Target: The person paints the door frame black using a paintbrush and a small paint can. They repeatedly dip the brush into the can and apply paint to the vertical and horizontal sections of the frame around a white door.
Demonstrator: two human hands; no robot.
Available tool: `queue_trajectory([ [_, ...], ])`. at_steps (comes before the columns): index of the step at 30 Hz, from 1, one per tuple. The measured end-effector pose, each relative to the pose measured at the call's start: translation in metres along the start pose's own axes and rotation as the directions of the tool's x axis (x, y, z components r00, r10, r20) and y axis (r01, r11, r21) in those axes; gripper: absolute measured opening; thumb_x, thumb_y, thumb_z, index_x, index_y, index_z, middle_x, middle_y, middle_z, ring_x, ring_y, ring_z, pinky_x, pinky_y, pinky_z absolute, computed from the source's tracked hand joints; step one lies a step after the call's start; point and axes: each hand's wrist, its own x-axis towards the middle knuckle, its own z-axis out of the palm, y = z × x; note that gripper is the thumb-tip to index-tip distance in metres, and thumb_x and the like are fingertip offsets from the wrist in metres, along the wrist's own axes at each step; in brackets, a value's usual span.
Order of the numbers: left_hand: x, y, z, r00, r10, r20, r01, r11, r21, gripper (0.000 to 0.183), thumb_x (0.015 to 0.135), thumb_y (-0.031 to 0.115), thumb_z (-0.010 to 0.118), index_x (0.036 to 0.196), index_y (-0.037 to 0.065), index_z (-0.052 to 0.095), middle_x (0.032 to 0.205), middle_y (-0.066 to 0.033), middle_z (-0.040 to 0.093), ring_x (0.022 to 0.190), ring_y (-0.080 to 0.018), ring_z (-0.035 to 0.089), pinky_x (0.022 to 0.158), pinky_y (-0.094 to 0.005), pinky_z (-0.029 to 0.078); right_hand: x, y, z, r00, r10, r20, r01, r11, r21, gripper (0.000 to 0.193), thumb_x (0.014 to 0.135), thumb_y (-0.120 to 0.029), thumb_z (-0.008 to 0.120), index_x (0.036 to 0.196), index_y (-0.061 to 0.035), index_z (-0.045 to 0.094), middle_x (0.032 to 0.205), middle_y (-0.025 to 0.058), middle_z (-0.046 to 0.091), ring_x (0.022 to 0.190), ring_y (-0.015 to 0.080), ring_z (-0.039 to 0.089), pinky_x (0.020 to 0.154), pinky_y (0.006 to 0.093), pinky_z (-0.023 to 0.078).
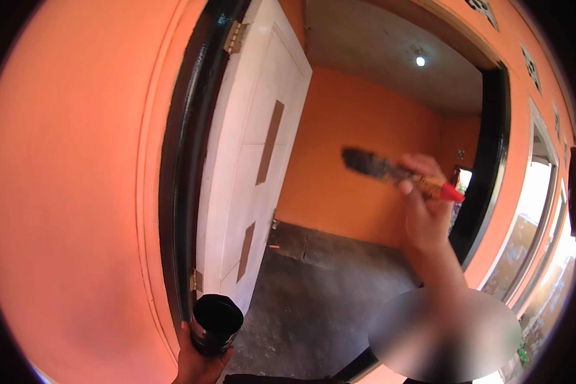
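Observation:
My right hand is raised in the doorway and closed around a paintbrush. The brush has a wooden handle with a red end, and its dark, paint-covered bristles point left. Low on the left, my left hand grips a small open can of black paint, its mouth tilted toward me. Along the left of the opening runs the door frame, coated in glossy black. The brush is apart from the frame on both sides.
A white panelled door stands open on hinges from the left frame. The right door post is black too. Beyond lie a dark floor and an orange wall. A window sits at right. A blurred patch hides the lower right.

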Motion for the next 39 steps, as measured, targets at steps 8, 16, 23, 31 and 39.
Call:
queue_trajectory([
  [8, 0.038, 0.062, 0.008, 0.999, 0.012, -0.051, -0.012, 1.0, 0.005, 0.057, 0.1, 0.064, 0.037, 0.132, 0.019, 0.053, 0.119, -0.0065, 0.066, 0.104, -0.0234, 0.064, 0.079, -0.0405, 0.055, 0.172, 0.007, 0.048, 0.892, -0.435, -0.127, 0.403, 0.889, -0.217, 0.024, 0.093, -0.004, 0.067, 0.117, -0.0037, 0.068, 0.105, 0.0064, 0.067, 0.098, 0.014, 0.064, 0.088, 0.0265, 0.049],
  [16, 0.086, 0.126, 0.015, 0.998, 0.029, 0.049, -0.031, 0.999, 0.026, 0.059, 0.1, 0.065, 0.037, 0.133, 0.019, 0.054, 0.12, -0.008, 0.066, 0.105, -0.0254, 0.065, 0.081, -0.0418, 0.057, 0.325, -0.005, 0.098, 0.74, -0.662, -0.114, 0.524, 0.675, -0.52, 0.015, 0.088, 0.004, 0.064, 0.1, -0.0002, 0.07, 0.097, 0.01, 0.071, 0.091, 0.0181, 0.067, 0.081, 0.0298, 0.052],
  [23, 0.1, 0.152, 0.028, 0.988, 0.003, 0.152, 0.002, 0.999, -0.034, 0.062, 0.101, 0.063, 0.034, 0.137, 0.015, 0.051, 0.123, -0.0104, 0.065, 0.106, -0.0274, 0.065, 0.081, -0.0434, 0.058, 0.398, 0.001, 0.122, 0.823, -0.567, 0.02, 0.477, 0.673, -0.565, 0.019, 0.088, 0.003, 0.065, 0.105, -0.0022, 0.071, 0.103, 0.0113, 0.072, 0.095, 0.021, 0.068, 0.085, 0.0309, 0.053],
  [31, 0.112, 0.159, 0.01, 0.956, -0.049, 0.289, 0.069, 0.996, -0.06, 0.061, 0.103, 0.059, 0.031, 0.14, 0.015, 0.05, 0.13, -0.01, 0.062, 0.114, -0.0281, 0.062, 0.087, -0.0461, 0.056, 0.443, 0.006, 0.167, 0.817, -0.572, 0.069, 0.492, 0.63, -0.601, 0.018, 0.09, -0.002, 0.064, 0.106, -0.0022, 0.071, 0.103, 0.0139, 0.072, 0.095, 0.0234, 0.068, 0.084, 0.0333, 0.054],
  [39, 0.107, 0.164, 0.017, 0.937, -0.021, 0.348, 0.027, 1.0, -0.013, 0.06, 0.103, 0.058, 0.032, 0.145, 0.017, 0.046, 0.139, -0.0098, 0.057, 0.126, -0.0285, 0.057, 0.1, -0.0487, 0.05, 0.461, 0.021, 0.176, 0.838, -0.538, 0.09, 0.476, 0.643, -0.6, 0.019, 0.089, -0.001, 0.062, 0.105, -0.0037, 0.072, 0.098, 0.0145, 0.073, 0.091, 0.0253, 0.069, 0.083, 0.034, 0.053],
])
